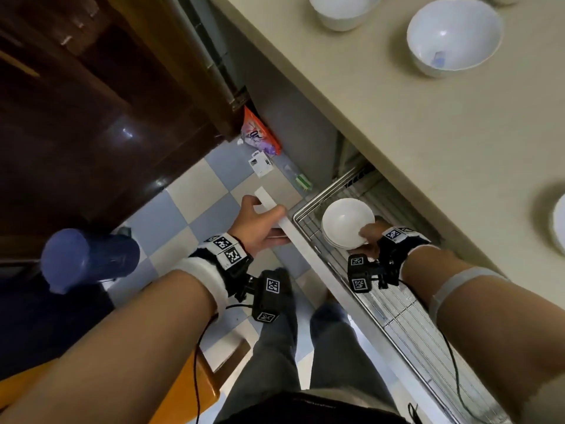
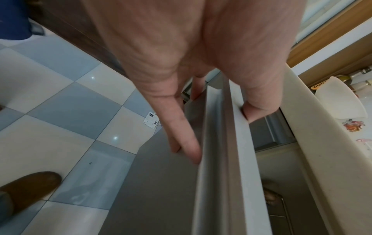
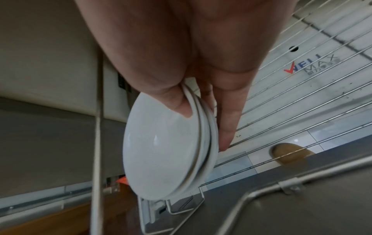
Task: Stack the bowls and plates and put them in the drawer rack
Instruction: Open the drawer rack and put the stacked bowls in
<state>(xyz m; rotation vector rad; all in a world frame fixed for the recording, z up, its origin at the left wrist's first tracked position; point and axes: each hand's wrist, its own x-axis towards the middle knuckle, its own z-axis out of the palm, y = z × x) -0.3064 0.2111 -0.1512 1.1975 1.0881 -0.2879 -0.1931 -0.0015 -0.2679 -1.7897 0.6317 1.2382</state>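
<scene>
In the head view my right hand (image 1: 365,240) holds a small stack of white shallow plates (image 1: 347,223) low over the left end of the wire rack (image 1: 397,313) in the pulled-out drawer. The right wrist view shows the right hand (image 3: 204,128) with its thumb on the top plate's inside and fingers under the stack of plates (image 3: 165,143), tilted above the rack wires (image 3: 302,95). My left hand (image 1: 263,221) grips the top edge of the white drawer front (image 1: 293,237). In the left wrist view the left hand (image 2: 223,135) has fingers on the drawer front (image 2: 227,174) and thumb behind it.
Two white bowls (image 1: 454,36) (image 1: 344,10) stand on the beige counter (image 1: 428,133), with another white dish (image 1: 559,221) at its right edge. A blue bin (image 1: 88,258) and an orange packet (image 1: 260,133) are on the checked floor. My legs (image 1: 305,347) stand beside the drawer.
</scene>
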